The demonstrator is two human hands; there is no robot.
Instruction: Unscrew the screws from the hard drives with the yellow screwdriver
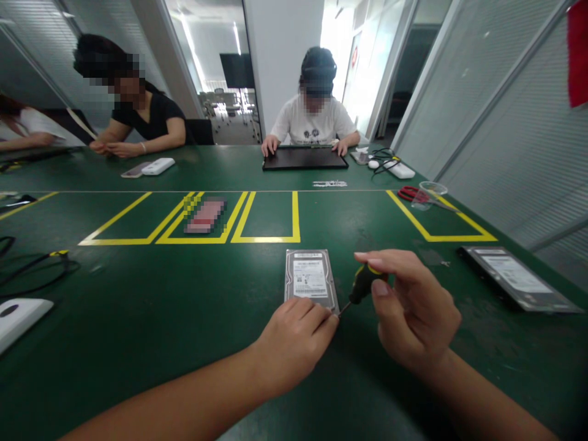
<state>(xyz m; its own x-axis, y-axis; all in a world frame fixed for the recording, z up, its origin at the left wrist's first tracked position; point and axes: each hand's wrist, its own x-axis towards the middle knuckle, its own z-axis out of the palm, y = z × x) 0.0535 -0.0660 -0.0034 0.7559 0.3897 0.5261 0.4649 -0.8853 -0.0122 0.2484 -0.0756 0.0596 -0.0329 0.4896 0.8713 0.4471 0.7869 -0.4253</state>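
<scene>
From the head view, I am seeing the silver rectangular metal hard drive (pixel 311 278) lying label-up on the green table mat (pixel 184 318), its long axis running away from me. My left hand (pixel 294 337) is curling over the drive's near edge, pinning it down. My right hand (pixel 413 312), just right of the drive, is pinching the black-and-yellow-handled screwdriver (pixel 365 283), with the shaft slanting down-left to the drive's near right corner. A flat black case (pixel 519 278) is lying well right of the drive.

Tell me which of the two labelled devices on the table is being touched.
The silver hard drive at centre: the left hand rests on its near edge. The dark device lies untouched at right.
</scene>
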